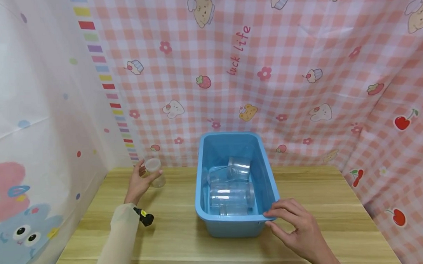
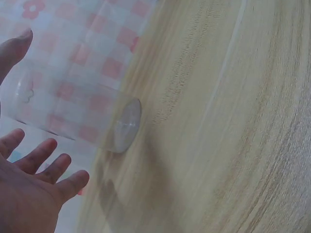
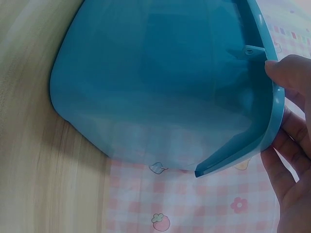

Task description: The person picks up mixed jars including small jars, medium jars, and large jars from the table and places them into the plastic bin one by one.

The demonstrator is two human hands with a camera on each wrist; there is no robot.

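Observation:
A clear plastic jar stands upright on the wooden table at the back left. Around it reaches my left hand, thumb on one side and fingers on the other. The left wrist view has these fingers spread and relaxed, with gaps between them and the jar. My right hand grips the near right corner of a blue plastic tub, thumb under the rim and fingers over it. Several clear jars lie on their sides inside the tub.
The wooden table runs back to a pink checked cloth hung behind it. White printed cloth hangs along the left side. A small black camera sits at the left wrist.

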